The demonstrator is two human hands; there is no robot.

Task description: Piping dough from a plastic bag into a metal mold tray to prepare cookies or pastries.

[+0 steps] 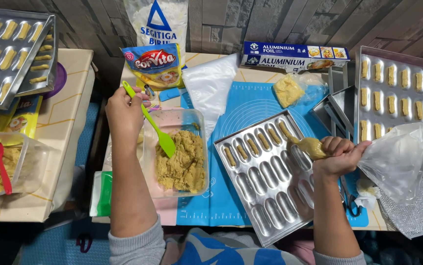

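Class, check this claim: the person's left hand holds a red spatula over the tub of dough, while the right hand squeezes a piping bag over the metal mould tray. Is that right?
Not quite. The spatula in the left hand is green, not red, as the head view shows. The rest stands: it is over the tub of dough, and the right hand squeezes a piping bag over the metal mould tray.

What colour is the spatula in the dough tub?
Bright lime green; the spatula is held by the left hand, seen clearly in the head view.
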